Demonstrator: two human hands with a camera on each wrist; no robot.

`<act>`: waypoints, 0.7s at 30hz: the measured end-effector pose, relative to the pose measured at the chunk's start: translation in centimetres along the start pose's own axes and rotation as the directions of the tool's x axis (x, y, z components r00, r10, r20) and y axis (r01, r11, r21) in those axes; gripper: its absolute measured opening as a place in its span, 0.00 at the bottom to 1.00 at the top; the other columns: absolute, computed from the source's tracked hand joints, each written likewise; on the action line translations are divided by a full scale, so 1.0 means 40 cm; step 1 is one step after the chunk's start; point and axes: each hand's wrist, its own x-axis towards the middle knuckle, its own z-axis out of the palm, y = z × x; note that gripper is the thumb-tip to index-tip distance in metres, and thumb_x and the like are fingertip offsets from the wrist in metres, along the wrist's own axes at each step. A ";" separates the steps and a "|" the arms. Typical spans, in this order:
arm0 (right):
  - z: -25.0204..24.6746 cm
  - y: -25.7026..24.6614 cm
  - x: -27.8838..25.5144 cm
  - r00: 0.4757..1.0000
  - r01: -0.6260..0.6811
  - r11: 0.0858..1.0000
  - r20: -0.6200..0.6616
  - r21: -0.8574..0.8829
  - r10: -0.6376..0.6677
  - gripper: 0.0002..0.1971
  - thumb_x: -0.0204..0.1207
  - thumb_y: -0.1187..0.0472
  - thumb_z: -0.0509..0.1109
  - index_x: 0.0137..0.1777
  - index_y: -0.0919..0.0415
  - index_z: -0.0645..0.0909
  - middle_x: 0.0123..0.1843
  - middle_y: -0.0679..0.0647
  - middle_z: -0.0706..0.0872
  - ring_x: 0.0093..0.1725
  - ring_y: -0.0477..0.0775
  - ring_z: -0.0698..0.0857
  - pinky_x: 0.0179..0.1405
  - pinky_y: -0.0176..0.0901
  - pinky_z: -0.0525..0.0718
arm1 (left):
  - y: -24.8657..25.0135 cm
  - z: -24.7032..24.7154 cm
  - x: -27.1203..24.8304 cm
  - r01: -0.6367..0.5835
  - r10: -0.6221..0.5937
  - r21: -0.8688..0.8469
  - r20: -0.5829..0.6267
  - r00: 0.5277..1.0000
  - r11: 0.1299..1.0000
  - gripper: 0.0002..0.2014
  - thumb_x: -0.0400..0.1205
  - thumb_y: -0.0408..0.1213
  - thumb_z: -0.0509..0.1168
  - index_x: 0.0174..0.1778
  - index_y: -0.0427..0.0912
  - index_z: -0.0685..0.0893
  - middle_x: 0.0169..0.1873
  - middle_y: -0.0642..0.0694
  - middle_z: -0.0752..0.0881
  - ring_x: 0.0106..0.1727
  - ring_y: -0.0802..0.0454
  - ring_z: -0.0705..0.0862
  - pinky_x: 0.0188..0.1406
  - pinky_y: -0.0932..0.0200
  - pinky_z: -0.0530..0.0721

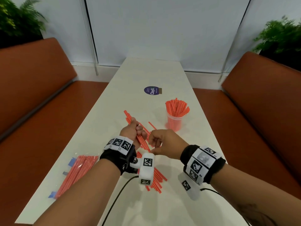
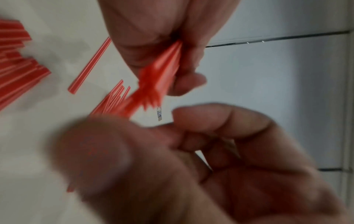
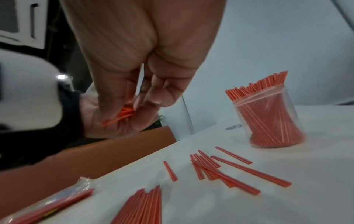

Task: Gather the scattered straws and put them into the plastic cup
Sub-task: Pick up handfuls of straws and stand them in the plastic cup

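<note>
Directly ahead, a person's two hands meet over a long white table (image 1: 146, 74) set between two brown benches (image 1: 32, 88). The left hand (image 1: 132, 130) has its fingers curled round a bundle (image 1: 141, 139) of red straws with thin white stripes; the bundle slants from the far left toward the person and sticks out of the fist at both ends. The right hand (image 1: 164, 143) is just beside it, fingers bent and fingertips (image 3: 141, 104) drawn close together at the near end of that bundle. The right wrist view shows those tips touching the straw ends inside the left palm; whether they pinch a straw I cannot tell.

A clear cup (image 1: 174, 122) stands upright on the right half of the table, beyond the hands, packed with the same straws fanning out above its rim. More loose straws (image 1: 157, 176) lie flat on the table under and just behind the wrists, some crossing each other, and one lies alone (image 1: 152, 125) between the hands and the cup. At the near left edge lies a clear wrapper (image 1: 76, 173) of straws with blue tabs.

Farther along the table sits a round dark sticker (image 1: 151, 90) with white lettering that reads "ClayG"; its smaller print is too fine to read. Both wrists wear black bands carrying white blocks printed with black square codes (image 1: 148, 162). Green plants (image 1: 280, 36) stand behind the benches at both corners.
</note>
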 end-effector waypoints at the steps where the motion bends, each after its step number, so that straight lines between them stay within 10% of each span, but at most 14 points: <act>1: 0.000 -0.005 -0.006 0.999 0.040 0.998 0.011 -0.049 -0.039 0.10 0.65 0.66 0.79 0.44 0.60 0.83 0.40 0.53 0.82 0.38 0.54 0.83 0.44 0.50 0.87 | -0.003 -0.001 0.006 0.016 -0.016 -0.007 0.013 1.000 1.000 0.19 0.85 0.49 0.55 0.32 0.41 0.71 0.12 0.53 0.69 0.11 0.60 0.67 0.13 0.71 0.72; 10: 0.007 -0.005 -0.015 0.987 0.156 0.928 0.078 -0.339 -0.138 0.10 0.73 0.59 0.73 0.49 0.66 0.84 0.48 0.57 0.86 0.46 0.54 0.82 0.45 0.42 0.77 | -0.047 0.007 -0.010 0.089 -0.090 0.018 0.052 0.995 0.996 0.21 0.84 0.53 0.54 0.29 0.43 0.69 0.11 0.53 0.68 0.11 0.60 0.66 0.15 0.69 0.68; 14: -0.015 0.010 -0.003 0.998 0.004 0.999 0.061 -0.048 -0.001 0.08 0.66 0.65 0.79 0.35 0.58 0.82 0.37 0.49 0.82 0.36 0.46 0.78 0.36 0.30 0.78 | -0.054 0.010 -0.023 0.045 -0.064 0.197 0.089 0.994 0.979 0.21 0.84 0.51 0.55 0.28 0.44 0.66 0.11 0.54 0.64 0.09 0.61 0.61 0.10 0.74 0.60; 17: -0.075 0.019 0.037 0.980 -0.042 0.994 -0.189 0.100 0.060 0.17 0.69 0.70 0.74 0.57 0.57 0.79 0.54 0.51 0.81 0.51 0.45 0.80 0.48 0.28 0.78 | -0.047 0.014 -0.031 0.032 -0.131 0.422 0.207 0.970 0.906 0.22 0.85 0.48 0.55 0.26 0.46 0.61 0.11 0.56 0.62 0.10 0.62 0.58 0.10 0.76 0.58; 21: -0.123 -0.009 0.092 0.990 -0.138 0.984 -0.023 0.114 0.142 0.33 0.77 0.70 0.65 0.81 0.57 0.59 0.81 0.52 0.64 0.80 0.49 0.64 0.78 0.44 0.65 | -0.057 0.027 -0.054 -0.004 -0.190 0.574 0.278 0.942 0.819 0.21 0.85 0.45 0.56 0.26 0.45 0.63 0.13 0.55 0.64 0.11 0.61 0.60 0.11 0.75 0.60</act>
